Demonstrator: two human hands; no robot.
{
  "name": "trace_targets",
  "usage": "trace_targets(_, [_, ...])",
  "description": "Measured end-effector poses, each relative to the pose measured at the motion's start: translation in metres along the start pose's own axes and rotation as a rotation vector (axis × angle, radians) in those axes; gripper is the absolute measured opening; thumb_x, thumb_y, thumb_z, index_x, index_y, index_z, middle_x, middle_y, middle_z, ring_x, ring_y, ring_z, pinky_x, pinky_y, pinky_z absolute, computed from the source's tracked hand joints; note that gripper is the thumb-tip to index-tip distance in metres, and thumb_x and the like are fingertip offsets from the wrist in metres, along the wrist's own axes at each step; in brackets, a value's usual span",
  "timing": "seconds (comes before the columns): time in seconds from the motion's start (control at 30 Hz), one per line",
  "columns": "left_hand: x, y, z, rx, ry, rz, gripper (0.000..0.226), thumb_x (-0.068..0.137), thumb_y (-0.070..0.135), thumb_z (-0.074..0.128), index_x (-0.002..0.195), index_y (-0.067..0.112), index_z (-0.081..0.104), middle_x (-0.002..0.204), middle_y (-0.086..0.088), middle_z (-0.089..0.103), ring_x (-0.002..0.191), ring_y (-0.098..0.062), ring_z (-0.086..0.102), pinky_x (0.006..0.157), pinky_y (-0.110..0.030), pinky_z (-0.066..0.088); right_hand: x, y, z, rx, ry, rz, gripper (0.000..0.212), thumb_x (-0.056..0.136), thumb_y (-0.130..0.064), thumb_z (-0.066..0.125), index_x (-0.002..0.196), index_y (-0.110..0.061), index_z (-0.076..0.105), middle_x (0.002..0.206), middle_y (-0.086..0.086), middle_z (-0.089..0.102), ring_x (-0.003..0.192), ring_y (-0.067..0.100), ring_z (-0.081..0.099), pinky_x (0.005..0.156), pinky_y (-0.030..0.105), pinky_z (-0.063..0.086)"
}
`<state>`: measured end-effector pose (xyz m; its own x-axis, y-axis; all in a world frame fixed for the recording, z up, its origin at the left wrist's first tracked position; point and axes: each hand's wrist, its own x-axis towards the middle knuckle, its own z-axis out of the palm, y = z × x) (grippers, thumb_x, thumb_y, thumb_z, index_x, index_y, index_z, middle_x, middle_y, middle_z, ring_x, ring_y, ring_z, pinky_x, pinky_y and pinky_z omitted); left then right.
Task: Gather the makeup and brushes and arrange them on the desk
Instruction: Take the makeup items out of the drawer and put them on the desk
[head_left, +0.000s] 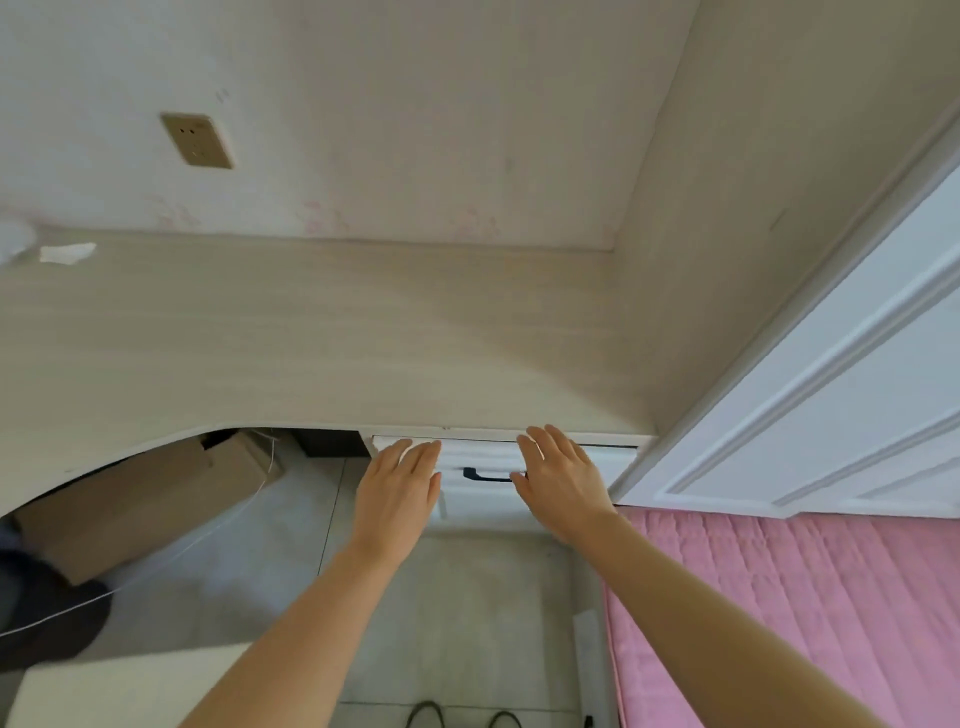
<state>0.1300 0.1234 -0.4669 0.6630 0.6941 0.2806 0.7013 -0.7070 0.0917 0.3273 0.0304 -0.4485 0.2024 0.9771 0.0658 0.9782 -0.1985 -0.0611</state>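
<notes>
A pale wood-grain desk (322, 338) runs along the wall. Under its right end sits a white drawer (480, 457) with a dark handle (485, 475). My left hand (397, 493) is stretched out with straight fingers over the drawer front's left part. My right hand (563, 478) is stretched out the same way to the right of the handle. Both hands hold nothing. No makeup or brushes show anywhere in view.
A white scrap of paper (67, 253) lies at the desk's far left. A cardboard box (156, 499) and a thin white cord sit under the desk. A white cabinet door (831, 389) stands at the right above a pink mattress (810, 608). A wall socket (196, 140) is above.
</notes>
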Motion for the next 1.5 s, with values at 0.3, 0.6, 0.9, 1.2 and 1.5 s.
trace_targets(0.3, [0.010,-0.016,0.091,-0.052,-0.132,0.080,0.045,0.075,0.019,0.078,0.117,0.007,0.066,0.114,-0.005,0.068,0.110,-0.028,0.062,0.093,-0.042,0.052,0.019,-0.005,0.097,0.110,-0.298,0.023,0.042,0.086,-0.024,0.065,0.122,-0.003,0.058,0.114,0.012,0.062,0.111,0.031,0.059,0.090,0.039,0.050])
trace_targets(0.6, [0.013,-0.037,0.134,-0.028,-0.174,0.032,0.050,0.087,0.021,0.057,0.135,0.007,0.051,0.137,-0.008,0.053,0.128,-0.029,0.047,0.107,-0.048,0.038,0.051,-0.019,0.159,0.027,-0.485,0.051,0.041,0.093,-0.014,0.049,0.132,-0.005,0.040,0.127,0.011,0.051,0.119,0.029,0.045,0.097,0.034,0.041])
trace_targets(0.9, [0.012,-0.036,0.150,-0.049,-0.142,-0.001,0.057,0.085,0.017,0.059,0.139,0.010,0.045,0.136,-0.005,0.050,0.128,-0.028,0.044,0.111,-0.048,0.032,0.042,-0.021,0.170,0.217,-0.518,0.189,0.067,0.086,-0.002,0.048,0.147,-0.015,0.021,0.144,0.003,0.030,0.134,0.023,0.026,0.094,0.031,0.046])
trace_targets(1.2, [0.014,-0.035,0.159,-0.030,-0.117,-0.006,0.055,0.082,0.019,0.067,0.134,0.012,0.051,0.128,-0.010,0.052,0.114,-0.033,0.046,0.108,-0.049,0.034,0.019,-0.029,0.167,0.231,-0.538,0.189,0.071,0.083,0.001,0.052,0.146,-0.015,0.023,0.143,0.004,0.031,0.129,0.025,0.032,0.094,0.031,0.046])
trace_targets(1.5, [-0.006,-0.030,0.157,-0.069,-0.162,-0.018,0.047,0.088,0.024,0.064,0.132,0.011,0.053,0.128,-0.007,0.058,0.123,-0.027,0.051,0.112,-0.049,0.030,0.004,-0.030,0.149,0.199,-0.359,0.075,0.058,0.078,0.002,0.061,0.133,-0.010,0.047,0.129,0.009,0.053,0.115,0.027,0.053,0.086,0.034,0.050])
